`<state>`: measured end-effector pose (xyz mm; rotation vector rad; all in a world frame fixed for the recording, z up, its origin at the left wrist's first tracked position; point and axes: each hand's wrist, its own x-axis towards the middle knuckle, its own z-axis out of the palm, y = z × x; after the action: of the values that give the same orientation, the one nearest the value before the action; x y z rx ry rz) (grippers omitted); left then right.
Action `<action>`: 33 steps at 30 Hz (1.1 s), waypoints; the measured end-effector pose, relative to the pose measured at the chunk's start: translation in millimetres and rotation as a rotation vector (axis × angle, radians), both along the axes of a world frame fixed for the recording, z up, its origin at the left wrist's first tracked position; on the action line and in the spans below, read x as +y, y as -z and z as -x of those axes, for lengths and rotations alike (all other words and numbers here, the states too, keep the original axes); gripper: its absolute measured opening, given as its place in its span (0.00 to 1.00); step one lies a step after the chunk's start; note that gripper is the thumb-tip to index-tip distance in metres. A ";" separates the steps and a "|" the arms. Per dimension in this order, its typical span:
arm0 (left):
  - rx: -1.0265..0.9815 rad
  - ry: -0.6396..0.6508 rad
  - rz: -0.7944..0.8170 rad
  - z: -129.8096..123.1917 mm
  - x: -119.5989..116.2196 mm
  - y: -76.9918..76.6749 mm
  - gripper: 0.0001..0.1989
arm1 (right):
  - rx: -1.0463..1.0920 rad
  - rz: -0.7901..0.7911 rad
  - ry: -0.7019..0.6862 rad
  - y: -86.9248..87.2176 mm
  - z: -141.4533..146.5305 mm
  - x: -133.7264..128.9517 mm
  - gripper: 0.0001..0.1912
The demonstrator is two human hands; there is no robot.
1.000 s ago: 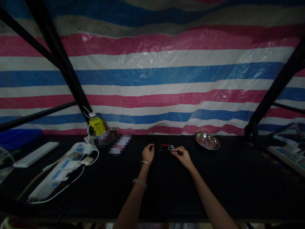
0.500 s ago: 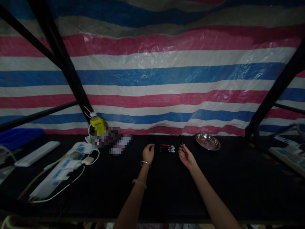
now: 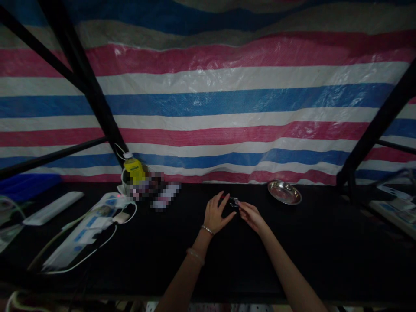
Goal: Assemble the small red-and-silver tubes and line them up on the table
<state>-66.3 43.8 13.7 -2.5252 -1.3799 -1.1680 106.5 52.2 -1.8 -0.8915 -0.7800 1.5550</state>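
Several slim pen-like items (image 3: pixel 233 202), one red and the others dark, with shiny clear or silver ends, lie side by side on the black tabletop. My left hand (image 3: pixel 216 213) reaches over their left part with fingers spread; thumb and fingers are apart and cover most of the bodies. From the right, my right hand (image 3: pixel 251 214) has its fingertips pinched together at the shiny ends. What sits in that pinch is too small and dark to make out. A bangle (image 3: pixel 207 229) circles my left wrist.
A shallow round metal dish (image 3: pixel 284 193) stands at the back right. On the left are a power strip (image 3: pixel 85 232) with cables, a yellow liquid bottle (image 3: pixel 134 168) and a blue tray (image 3: pixel 29 186). Striped sheeting (image 3: pixel 227 104) hangs behind, between black frame posts (image 3: pixel 94 104).
My left hand has moved right and spread its fingers over the pen-like items. My right hand has shifted left to their shiny ends, still pinched.
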 end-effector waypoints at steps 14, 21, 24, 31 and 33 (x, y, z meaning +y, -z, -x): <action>0.024 0.028 0.156 8.0 0.3 -1.2 0.11 | -0.106 -0.047 -0.142 1.5 -1.7 -1.3 0.17; -0.021 -0.006 0.292 10.1 5.4 1.7 0.11 | -0.070 -0.021 -0.140 -5.2 -9.9 -1.4 0.17; -0.038 -0.008 0.323 10.7 6.2 2.7 0.10 | -0.055 -0.036 -0.142 -7.4 -13.5 -2.1 0.16; -0.031 0.006 0.376 10.6 5.0 1.7 0.10 | -0.036 -0.098 0.024 -0.4 -18.1 4.6 0.18; -0.030 0.011 0.386 10.7 5.1 1.8 0.10 | -0.028 -0.126 0.120 3.5 -20.0 8.5 0.19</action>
<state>-77.0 48.8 11.9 -2.7726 -1.7503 -1.0289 126.5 60.6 -5.3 -0.8534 -0.8201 1.3766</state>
